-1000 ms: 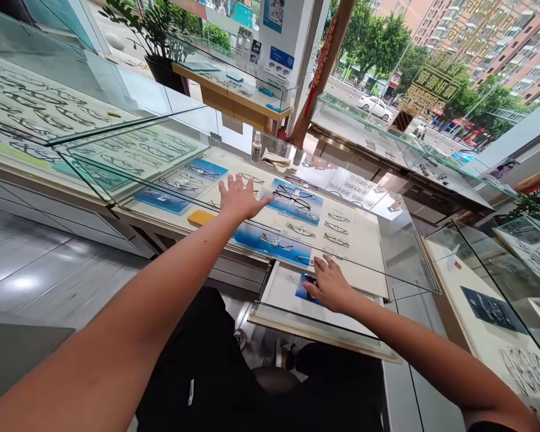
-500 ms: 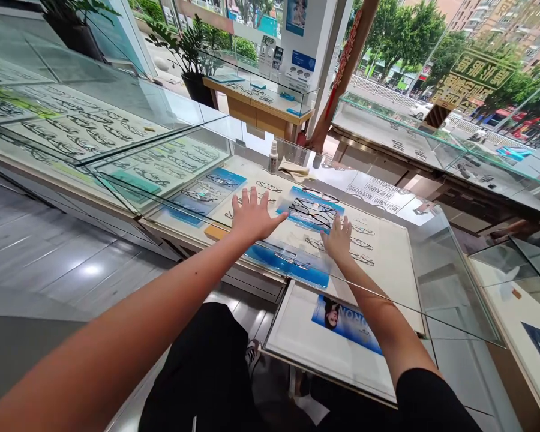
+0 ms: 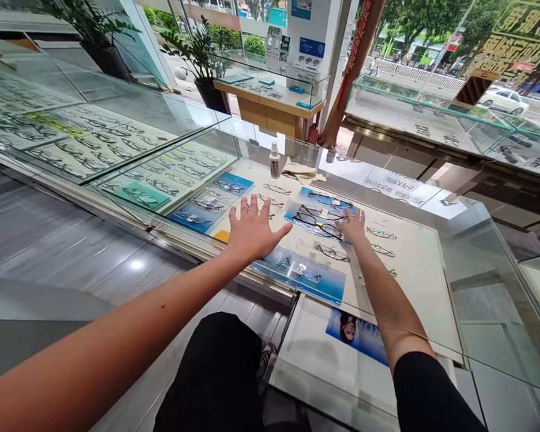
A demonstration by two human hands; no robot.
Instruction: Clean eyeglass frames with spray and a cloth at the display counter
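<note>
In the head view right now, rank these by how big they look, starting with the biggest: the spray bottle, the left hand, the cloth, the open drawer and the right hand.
1. Open drawer
2. Left hand
3. Right hand and cloth: too alike to rank
4. Spray bottle

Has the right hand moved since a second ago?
Yes. Judged against the spray bottle, the right hand has moved forward, from over the drawer to the dark glasses.
</note>
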